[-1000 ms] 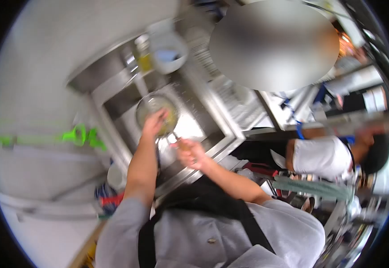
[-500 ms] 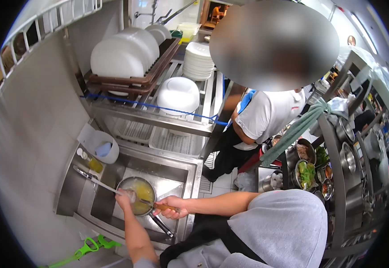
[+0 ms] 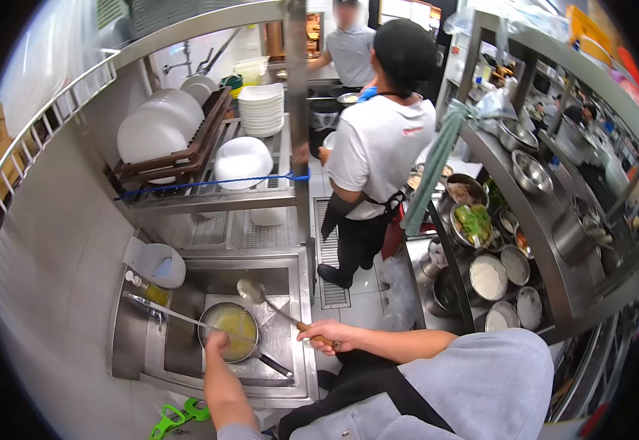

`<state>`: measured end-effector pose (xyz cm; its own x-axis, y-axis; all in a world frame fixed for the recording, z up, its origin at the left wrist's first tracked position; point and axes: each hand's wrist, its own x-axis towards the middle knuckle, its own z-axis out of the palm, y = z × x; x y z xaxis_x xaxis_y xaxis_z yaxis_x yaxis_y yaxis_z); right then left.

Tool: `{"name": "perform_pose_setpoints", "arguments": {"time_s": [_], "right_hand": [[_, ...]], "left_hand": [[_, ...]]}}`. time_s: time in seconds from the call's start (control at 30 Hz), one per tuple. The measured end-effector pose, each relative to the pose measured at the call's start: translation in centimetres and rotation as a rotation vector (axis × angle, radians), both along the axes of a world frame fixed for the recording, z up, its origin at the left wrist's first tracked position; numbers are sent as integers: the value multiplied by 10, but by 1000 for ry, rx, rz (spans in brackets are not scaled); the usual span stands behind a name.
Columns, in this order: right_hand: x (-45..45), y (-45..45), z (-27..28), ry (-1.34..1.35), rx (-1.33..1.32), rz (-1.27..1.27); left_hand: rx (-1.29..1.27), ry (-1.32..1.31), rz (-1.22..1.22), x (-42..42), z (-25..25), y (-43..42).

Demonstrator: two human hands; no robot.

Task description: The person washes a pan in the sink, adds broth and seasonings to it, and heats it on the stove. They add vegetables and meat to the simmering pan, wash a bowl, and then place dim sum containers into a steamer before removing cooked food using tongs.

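Note:
My right hand point(image 3: 322, 335) is closed around the wooden handle of a metal ladle point(image 3: 279, 310). The bowl of the ladle is raised over the sink point(image 3: 305, 293), beyond the pan. A frying pan point(image 3: 240, 323) with yellowish, cloudy liquid sits in the sink, its dark handle pointing toward me at the lower right. My left hand point(image 3: 218, 342) is at the pan's left side, over the liquid, with its fingers curled and partly hidden. The pale end of the long tap spout point(image 3: 176, 314) meets that hand; what the fingers hold cannot be made out.
A white tub point(image 3: 160, 264) and a soap bottle point(image 3: 157, 295) stand at the sink's left corner. Above are racked plates point(image 3: 154, 132) and stacked white dishes point(image 3: 261, 110). A person in a white shirt point(image 3: 385, 147) stands ahead; another is beyond. Food containers point(image 3: 473, 224) fill the right-hand counter.
My right hand has lifted the ladle out of the pan and moved it right. My left hand stays at the pan. The view has shifted, showing the co-worker's back and a second person.

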<state>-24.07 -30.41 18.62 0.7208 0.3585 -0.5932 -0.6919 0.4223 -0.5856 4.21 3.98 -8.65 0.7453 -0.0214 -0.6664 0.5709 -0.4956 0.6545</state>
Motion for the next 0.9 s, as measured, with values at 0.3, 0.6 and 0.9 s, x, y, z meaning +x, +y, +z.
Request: {"name": "perform_pose_setpoints", "arguments": {"time_s": [0.3,0.6,0.9], "right_hand": [[-128,-61,-66,93,-318,-335],[-315,-101,-184,309,-1062,154],[-566,-117,-343,248,-1271,467]], "left_hand": [[543,46,-792,-84,62,-101],[250,-328,-337,-88,25,-185],[569,-1188,-198,-233,116,-269]]}}
